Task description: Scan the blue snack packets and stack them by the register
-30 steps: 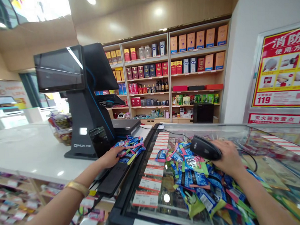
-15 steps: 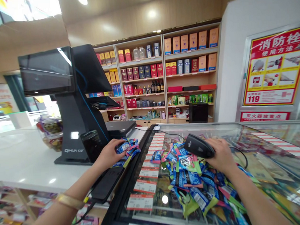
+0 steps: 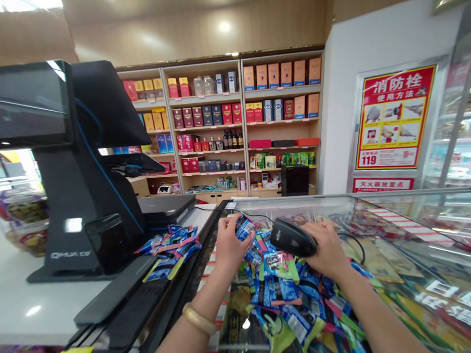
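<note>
Barcode scanner (image 3: 293, 237), right hand (image 3: 328, 250) (left hand (image 3: 227, 244), packet (image 3: 244, 228))

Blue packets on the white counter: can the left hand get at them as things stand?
Probably yes. The left hand, holding a packet, is close to the pile of blue packets; only the low black rim of the glass case lies between them.

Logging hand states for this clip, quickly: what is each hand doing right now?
Left hand: closed, holding a blue foil packet.
Right hand: closed, holding a black handheld barcode scanner.
</note>
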`<action>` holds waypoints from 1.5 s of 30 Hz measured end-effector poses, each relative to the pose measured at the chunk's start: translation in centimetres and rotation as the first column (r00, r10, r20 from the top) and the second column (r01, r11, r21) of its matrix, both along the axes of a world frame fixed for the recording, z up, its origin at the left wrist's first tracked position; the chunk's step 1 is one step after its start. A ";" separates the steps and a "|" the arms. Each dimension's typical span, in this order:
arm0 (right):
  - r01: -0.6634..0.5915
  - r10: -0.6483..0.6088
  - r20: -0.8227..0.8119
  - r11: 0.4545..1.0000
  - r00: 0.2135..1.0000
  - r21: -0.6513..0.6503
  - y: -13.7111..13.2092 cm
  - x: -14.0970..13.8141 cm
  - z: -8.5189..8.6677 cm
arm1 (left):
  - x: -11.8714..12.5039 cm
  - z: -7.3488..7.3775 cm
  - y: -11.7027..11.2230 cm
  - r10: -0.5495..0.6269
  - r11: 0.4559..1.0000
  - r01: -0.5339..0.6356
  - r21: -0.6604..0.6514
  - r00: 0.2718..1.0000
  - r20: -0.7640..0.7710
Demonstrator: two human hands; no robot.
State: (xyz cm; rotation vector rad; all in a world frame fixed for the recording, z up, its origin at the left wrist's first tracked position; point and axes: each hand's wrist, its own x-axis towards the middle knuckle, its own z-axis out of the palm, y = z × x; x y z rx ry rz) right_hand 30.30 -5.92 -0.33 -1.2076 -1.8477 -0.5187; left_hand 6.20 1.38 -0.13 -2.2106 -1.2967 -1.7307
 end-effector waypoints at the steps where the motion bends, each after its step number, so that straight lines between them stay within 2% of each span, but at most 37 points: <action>1: -0.005 0.005 -0.007 1.000 1.000 -0.015 -0.1 -0.2 0.1 | 0.2 -0.2 -0.1 0.002 1.000 -0.002 0.012 1.000 0.006; 13: -0.005 0.008 0.027 0.993 1.000 -0.119 -0.7 -0.6 0.6 | -0.8 -1.2 -0.5 0.038 0.999 -0.038 0.006 0.999 -0.011; 17: 0.003 0.000 0.038 0.996 0.999 -0.091 -0.5 -0.5 0.3 | -0.9 -1.2 -0.7 0.090 0.992 -0.093 -0.086 0.995 -0.039; 21: 0.006 -0.003 0.054 0.999 0.999 -0.047 -0.3 -0.2 0.1 | -1.3 -1.5 -0.6 0.175 0.935 -0.224 -0.274 0.965 -0.193; 25: 0.009 -0.005 0.086 0.999 0.996 -0.037 -0.2 0.0 0.0 | -1.8 -2.2 -0.2 0.167 0.853 -0.334 -0.401 0.902 -0.397; 28: 0.006 -0.002 0.084 0.999 0.996 -0.053 -0.2 0.1 -0.1 | -1.8 -2.3 -0.2 0.151 0.838 -0.330 -0.435 0.906 -0.395; 31: 0.001 0.002 0.076 0.999 0.997 -0.050 -0.2 0.2 -0.1 | -2.1 -1.5 -0.6 0.154 0.843 -0.304 -0.444 0.927 -0.342; 33: 0.005 -0.001 0.078 0.999 0.997 -0.046 -0.1 0.3 -0.2 | -3.2 -0.7 -0.9 0.119 0.855 -0.276 -0.439 0.928 -0.353; 35: 0.013 -0.009 0.081 0.999 0.997 -0.046 0.0 0.4 -0.2 | -5.4 0.3 -1.1 0.032 0.863 -0.230 -0.449 0.913 -0.406; 37: 0.017 -0.014 0.086 0.999 0.996 -0.043 0.1 0.4 -0.3 | -8.4 1.3 -1.0 -0.071 0.858 -0.168 -0.486 0.898 -0.435; 39: 0.012 -0.009 0.084 0.999 0.996 -0.042 0.1 0.4 -0.3 | -11.8 2.3 -0.9 -0.117 0.866 -0.145 -0.479 0.872 -0.476; 42: 0.004 -0.001 0.065 0.998 0.998 -0.056 0.2 0.2 -0.2 | -16.1 3.6 -0.7 -0.188 0.844 -0.167 -0.509 0.798 -0.573; 45: 0.010 -0.007 0.054 0.998 0.999 -0.069 0.2 0.1 -0.3 | -18.6 4.0 -0.8 -0.217 0.797 -0.231 -0.558 0.752 -0.622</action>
